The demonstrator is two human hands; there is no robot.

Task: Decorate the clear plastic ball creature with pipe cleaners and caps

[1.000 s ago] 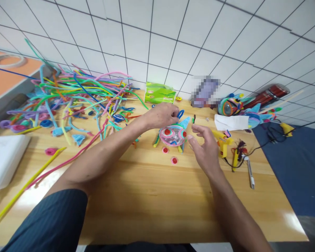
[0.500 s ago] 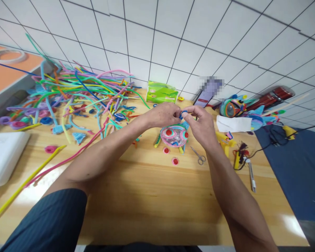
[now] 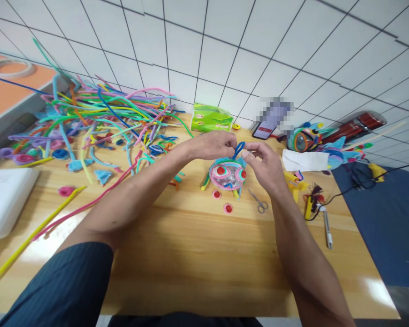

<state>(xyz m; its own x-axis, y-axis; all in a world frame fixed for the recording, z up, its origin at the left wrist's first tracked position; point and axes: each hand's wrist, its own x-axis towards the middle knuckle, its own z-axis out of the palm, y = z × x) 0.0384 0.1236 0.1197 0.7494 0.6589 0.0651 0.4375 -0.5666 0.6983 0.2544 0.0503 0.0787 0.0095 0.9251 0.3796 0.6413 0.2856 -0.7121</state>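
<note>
While the left hand (image 3: 216,144) pinches a blue loop (image 3: 239,149) of fuzzy stem between thumb and fingertips, the right hand (image 3: 263,161) sits at the loop's four o'clock, thumb and forefinger bent toward it; whether they touch or grip it, I cannot tell. The loop lies at about three o'clock from the left hand, which is the nearer of the two, its long axis leaning from seven o'clock up to one. Just below, toward seven o'clock, the googly-eyed craft creature (image 3: 226,177) stands on the tabletop (image 3: 197,263). Two red-centred discs (image 3: 228,208) lie near it, one at seven o'clock and one at six. Small scissors (image 3: 262,207) rest at its four o'clock, and a green packet (image 3: 211,119) is at the loop's eleven.
</note>
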